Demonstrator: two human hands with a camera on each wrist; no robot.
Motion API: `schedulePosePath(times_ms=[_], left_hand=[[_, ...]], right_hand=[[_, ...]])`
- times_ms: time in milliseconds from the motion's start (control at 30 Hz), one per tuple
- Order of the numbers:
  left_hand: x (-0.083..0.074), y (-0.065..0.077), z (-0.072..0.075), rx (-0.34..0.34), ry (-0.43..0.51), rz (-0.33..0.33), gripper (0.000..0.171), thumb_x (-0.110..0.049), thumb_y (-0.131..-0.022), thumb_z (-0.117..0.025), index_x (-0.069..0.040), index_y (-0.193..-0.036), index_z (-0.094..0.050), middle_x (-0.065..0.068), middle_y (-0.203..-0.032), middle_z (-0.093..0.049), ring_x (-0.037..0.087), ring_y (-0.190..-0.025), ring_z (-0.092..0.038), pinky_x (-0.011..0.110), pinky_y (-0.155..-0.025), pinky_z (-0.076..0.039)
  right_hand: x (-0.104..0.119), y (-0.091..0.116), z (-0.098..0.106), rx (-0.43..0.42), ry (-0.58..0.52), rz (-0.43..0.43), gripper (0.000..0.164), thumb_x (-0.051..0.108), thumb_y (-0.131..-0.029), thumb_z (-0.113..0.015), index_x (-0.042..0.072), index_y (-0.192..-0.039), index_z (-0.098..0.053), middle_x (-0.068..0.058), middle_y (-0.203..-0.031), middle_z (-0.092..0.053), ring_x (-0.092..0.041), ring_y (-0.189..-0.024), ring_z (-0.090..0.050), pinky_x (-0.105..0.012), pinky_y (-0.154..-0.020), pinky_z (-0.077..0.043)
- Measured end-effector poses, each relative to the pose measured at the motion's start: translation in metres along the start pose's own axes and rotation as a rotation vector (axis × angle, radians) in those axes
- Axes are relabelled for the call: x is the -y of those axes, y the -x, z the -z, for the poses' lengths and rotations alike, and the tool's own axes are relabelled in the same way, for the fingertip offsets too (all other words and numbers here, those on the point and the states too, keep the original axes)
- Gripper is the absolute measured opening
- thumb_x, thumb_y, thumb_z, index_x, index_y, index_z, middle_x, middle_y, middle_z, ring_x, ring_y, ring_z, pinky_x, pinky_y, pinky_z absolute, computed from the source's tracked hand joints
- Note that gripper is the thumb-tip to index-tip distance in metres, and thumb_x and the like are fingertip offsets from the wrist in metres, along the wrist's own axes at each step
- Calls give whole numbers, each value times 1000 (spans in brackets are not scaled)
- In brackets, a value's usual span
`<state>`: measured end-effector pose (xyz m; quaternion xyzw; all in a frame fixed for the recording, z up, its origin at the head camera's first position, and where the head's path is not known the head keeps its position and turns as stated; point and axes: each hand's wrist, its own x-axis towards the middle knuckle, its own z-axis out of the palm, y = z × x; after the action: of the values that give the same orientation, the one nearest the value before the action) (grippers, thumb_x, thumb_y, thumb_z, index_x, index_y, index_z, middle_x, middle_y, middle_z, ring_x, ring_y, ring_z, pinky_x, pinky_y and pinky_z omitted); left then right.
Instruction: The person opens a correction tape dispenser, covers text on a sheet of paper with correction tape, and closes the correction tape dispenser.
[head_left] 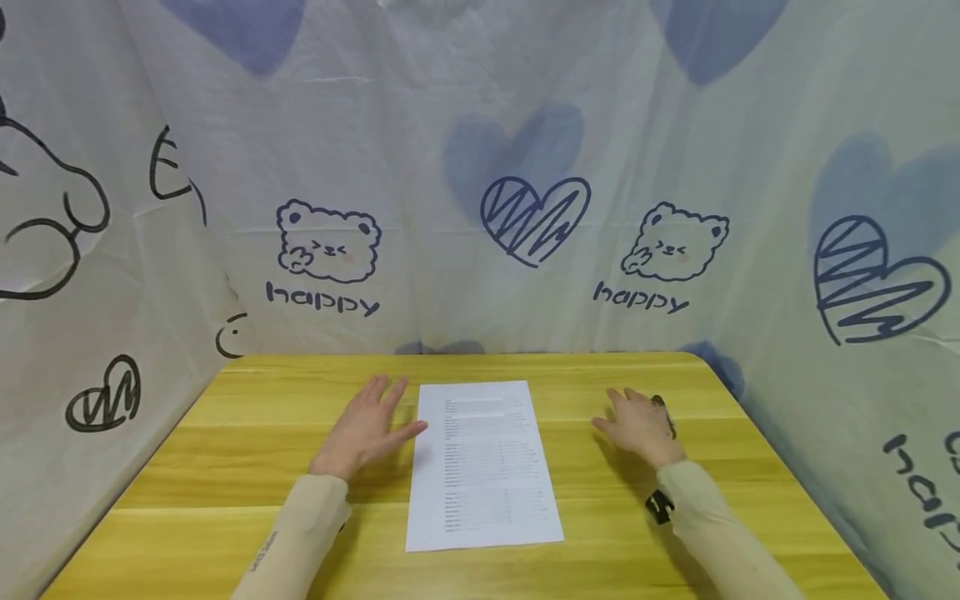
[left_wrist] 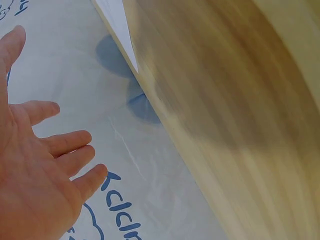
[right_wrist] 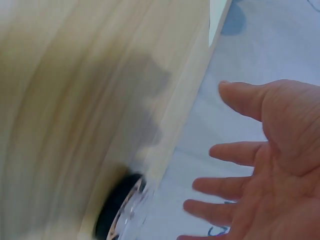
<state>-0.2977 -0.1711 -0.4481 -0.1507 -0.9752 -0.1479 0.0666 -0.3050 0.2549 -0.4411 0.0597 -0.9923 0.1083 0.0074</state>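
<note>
A white sheet of paper with printed lines lies flat on the wooden table. My left hand is held above the table with fingers spread, its thumb overlapping the sheet's left edge in the head view. In the left wrist view that hand holds nothing. To the sheet's right, my right hand hovers with fingers apart; the right wrist view also shows this hand bare of any object. Beyond it lies a black-edged object with a shiny, clear-looking side, partly hidden in the head view; its kind is unclear.
A pale curtain printed with hearts, bears and the word "happy" hangs behind the table and along both sides. A small black device sits at my right wrist. The table's far edge runs just beyond the paper.
</note>
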Motion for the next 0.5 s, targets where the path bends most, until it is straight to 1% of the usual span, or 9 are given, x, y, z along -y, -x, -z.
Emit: schedulePosePath(times_ms=[100, 167, 300, 400, 500], left_hand=[[-1, -1, -1, -6, -16, -1, 85, -66, -92, -50, -13, -155, -30, 22, -158, -27, 42, -147, -22, 58, -119, -21], [-2, -2, -1, -13, -36, -8, 82, -64, -93, -50, -13, -154, -32, 22, -157, -30, 43, -146, -25, 59, -118, -23], [-4, -3, -1, -30, -78, -20, 77, -62, -94, -50, -14, -153, -36, 22, -155, -35, 44, -144, -30, 60, -116, -26], [-6, -4, -1, -41, -98, -26, 74, -61, -94, -51, -15, -151, -39, 22, -153, -38, 43, -142, -32, 60, -116, -27], [-6, -5, -2, -54, -107, -30, 71, -59, -95, -51, -15, -150, -42, 22, -151, -41, 44, -141, -34, 59, -116, -28]], right_hand=[[-10, 1, 4, 41, -7, -62, 69, 42, -97, -56, 0, -148, -38, -38, -147, -34, -59, -132, -33, -79, -98, -29], [-17, 0, 5, 62, -22, -98, 71, 43, -97, -56, 0, -149, -36, -39, -147, -32, -60, -132, -31, -80, -96, -29], [-29, 0, 6, 101, -36, -138, 71, 43, -97, -54, -2, -149, -34, -40, -145, -32, -61, -129, -32, -77, -93, -36], [-34, 1, 7, 121, -45, -145, 68, 42, -97, -55, -2, -147, -38, -40, -143, -34, -61, -127, -34, -72, -91, -40], [-38, 1, 8, 120, -51, -148, 65, 40, -97, -56, -2, -145, -43, -39, -142, -36, -61, -124, -38, -71, -87, -43]])
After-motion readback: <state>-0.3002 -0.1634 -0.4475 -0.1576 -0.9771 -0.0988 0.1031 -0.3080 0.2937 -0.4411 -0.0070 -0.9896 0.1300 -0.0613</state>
